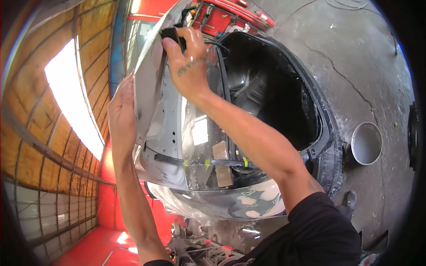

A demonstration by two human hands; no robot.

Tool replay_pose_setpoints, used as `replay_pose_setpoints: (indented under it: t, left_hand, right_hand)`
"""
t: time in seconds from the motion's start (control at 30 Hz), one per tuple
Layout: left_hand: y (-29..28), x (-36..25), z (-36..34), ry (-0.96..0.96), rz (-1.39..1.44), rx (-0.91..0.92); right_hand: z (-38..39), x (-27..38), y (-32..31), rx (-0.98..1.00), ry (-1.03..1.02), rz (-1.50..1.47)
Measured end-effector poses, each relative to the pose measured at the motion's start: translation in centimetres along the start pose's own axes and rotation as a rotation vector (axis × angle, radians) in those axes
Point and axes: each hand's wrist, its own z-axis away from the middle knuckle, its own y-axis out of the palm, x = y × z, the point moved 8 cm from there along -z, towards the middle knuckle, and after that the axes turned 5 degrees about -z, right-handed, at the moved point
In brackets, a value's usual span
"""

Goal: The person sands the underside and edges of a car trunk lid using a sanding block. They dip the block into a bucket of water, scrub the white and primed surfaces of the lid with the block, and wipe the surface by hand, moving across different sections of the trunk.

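A pale, primed car panel (151, 88) stands raised on the left of the car. My left hand (122, 104) grips its outer edge, fingertips pressed on it. My right hand (186, 60) holds a dark block (170, 33) against the upper part of the panel, near its edge, with fingers curled round it. Below lie a glossy glass surface (199, 133), a black strip (177, 162) with yellow tape pieces and a flat tan board (222, 177). To the right is the car's dark open compartment (279, 75).
A bucket (366, 142) of greyish contents stands on the cracked concrete floor (364, 57) at the right, with a foot (349, 199) near it. Red equipment (230, 13) sits at the top, a hose or cable beside it. A patchy bumper area (239, 199) runs below my arms.
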Motion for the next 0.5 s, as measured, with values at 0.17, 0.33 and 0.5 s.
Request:
replay_pose_setpoints:
  t: [0.17, 0.33, 0.5]
  left_hand:
    - [-0.3, 0.6, 0.0, -0.042, -0.048, -0.021]
    - [-0.5, 0.1, -0.2, 0.069, -0.103, -0.033]
    - [-0.3, 0.3, -0.1, 0.006, -0.041, -0.016]
  right_hand:
    - [4.3, 2.1, -0.8, -0.033, -0.211, -0.038]
    - [3.4, 1.4, -0.3, -0.018, -0.085, -0.026]
    - [2.4, 2.3, -0.3, -0.011, -0.232, 0.009]
